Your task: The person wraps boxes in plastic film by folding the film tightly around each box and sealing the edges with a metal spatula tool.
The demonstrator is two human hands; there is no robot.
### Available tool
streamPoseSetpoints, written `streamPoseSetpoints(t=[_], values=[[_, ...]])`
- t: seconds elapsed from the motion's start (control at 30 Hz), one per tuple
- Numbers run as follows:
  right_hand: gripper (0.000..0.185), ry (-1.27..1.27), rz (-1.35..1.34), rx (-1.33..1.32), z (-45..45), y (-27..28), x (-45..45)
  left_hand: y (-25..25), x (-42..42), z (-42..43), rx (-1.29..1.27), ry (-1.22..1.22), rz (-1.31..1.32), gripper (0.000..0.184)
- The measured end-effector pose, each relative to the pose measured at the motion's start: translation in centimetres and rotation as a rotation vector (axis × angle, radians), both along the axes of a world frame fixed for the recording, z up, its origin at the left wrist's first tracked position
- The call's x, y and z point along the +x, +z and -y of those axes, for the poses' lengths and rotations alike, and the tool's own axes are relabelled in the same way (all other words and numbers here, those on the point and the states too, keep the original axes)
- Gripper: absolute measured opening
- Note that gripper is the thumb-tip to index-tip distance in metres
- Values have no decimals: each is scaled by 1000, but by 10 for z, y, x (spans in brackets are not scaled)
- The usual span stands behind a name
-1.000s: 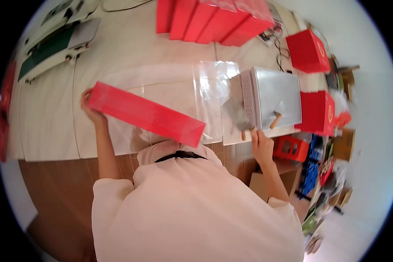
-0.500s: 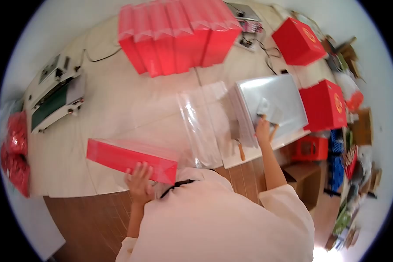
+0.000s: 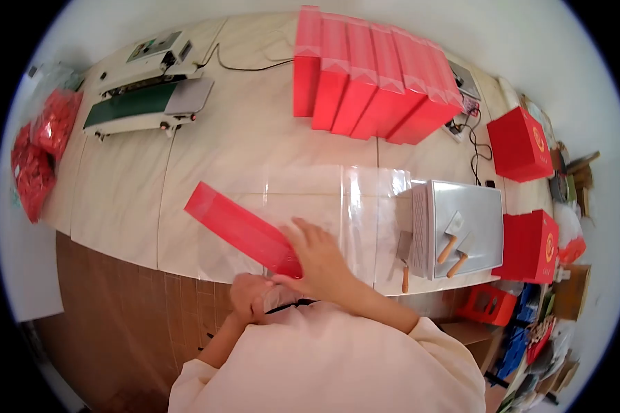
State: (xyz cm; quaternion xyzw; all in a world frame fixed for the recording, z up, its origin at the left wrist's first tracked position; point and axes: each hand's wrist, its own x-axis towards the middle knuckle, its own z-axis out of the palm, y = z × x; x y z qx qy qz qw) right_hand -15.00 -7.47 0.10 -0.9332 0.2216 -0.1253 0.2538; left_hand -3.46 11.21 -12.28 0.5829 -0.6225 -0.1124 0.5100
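Red carton (image 3: 238,226), long and slab-shaped, lies aslant at the near edge of the pale, faintly veined surface (image 3: 117,193), close to the person's waist. The right hand (image 3: 318,260) rests against its near end, fingers extended; whether it truly grips, I cannot tell. The left hand (image 3: 249,294) is curled just beside that end, next to clear film; whether it pinches anything is too blurred to tell.

The carton looks like stiff board, probably fairly light, its smooth faces likely slippery; the long sides seem the best hold, with corners that could dent.

Thin, glossy, creased plastic (image 3: 351,196) spreads beyond it. To the right, a silvery, flat-topped stack (image 3: 482,206) carries two wooden-handled scrapers (image 3: 454,224). Farther off stand upright wrapped red cartons (image 3: 355,76) with folded, shiny ends, and a metal-bodied machine (image 3: 138,107) with a smooth green belt.
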Motion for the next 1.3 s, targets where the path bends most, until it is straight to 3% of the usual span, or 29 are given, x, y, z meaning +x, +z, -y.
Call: streamPoseSetpoints(t=[0.07,0.17,0.27,0.33,0.43,0.53,0.6,0.7,0.8,0.9,0.97,1.17,1.3], values=[[82,107,-115,0,-18,-5,26,12,19,3,-31,352,-178,20],[87,89,-385,-136,-26,-20,58,-9,55,-12,112,533,-318,20],[88,106,-402,-110,-15,-15,67,-50,86,-22,195,680,-533,19],[88,4,-291,2,-4,-7,79,-74,105,-28,243,724,-670,21],[90,-125,-332,149,30,0,97,-117,135,-29,302,764,-899,24],[87,-252,-424,154,70,28,132,-168,165,-27,374,753,-889,30],[85,-313,-457,160,102,40,160,-201,186,-22,395,832,-503,35],[84,-307,-284,277,154,34,207,-233,216,-10,448,897,-357,45],[85,-437,-331,363,193,27,277,-259,246,-11,514,965,-198,49],[90,-421,-367,-18,277,-26,313,-270,268,-9,572,964,-122,49],[93,-548,-507,-280,299,-49,344,-270,268,-12,609,939,-100,47],[90,-732,-366,-405,415,-109,368,-271,268,-12,738,860,-156,45],[80,-719,-524,-551,429,-96,391,-269,273,-14,713,876,-92,45]])
